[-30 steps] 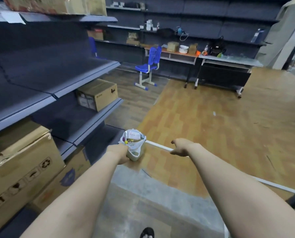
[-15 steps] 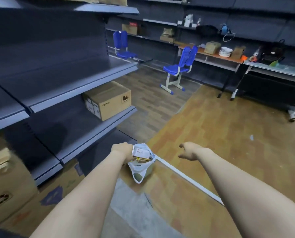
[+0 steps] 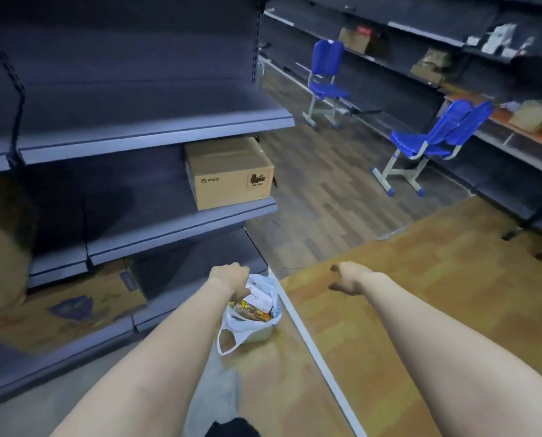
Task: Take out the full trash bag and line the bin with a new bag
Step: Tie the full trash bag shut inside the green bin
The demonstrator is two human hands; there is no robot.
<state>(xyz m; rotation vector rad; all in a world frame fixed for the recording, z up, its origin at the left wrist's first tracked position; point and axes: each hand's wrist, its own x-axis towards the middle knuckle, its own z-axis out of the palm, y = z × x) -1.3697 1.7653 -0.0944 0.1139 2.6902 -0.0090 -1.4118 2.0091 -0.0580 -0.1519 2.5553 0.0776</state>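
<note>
White, thin plastic: the full trash bag [image 3: 253,313] hangs over the wood-pattern floor [image 3: 421,294], beside the lowest dark shelf [image 3: 181,228] and just left of a pale floor strip [image 3: 314,345]. The left hand [image 3: 230,277] is closed on the bag's upper edge, carrying it; the right hand [image 3: 347,277] is loose and grasps nothing. Packets and wrappers [image 3: 257,305] fill the open mouth, and one handle loop [image 3: 230,340] dangles free. Judged soft, light and easily torn, the bag would be steadier with both loops gathered together, keeping the mouth shut against spillage. No bin is visible. A cardboard box [image 3: 232,171] rests on the shelf.
</note>
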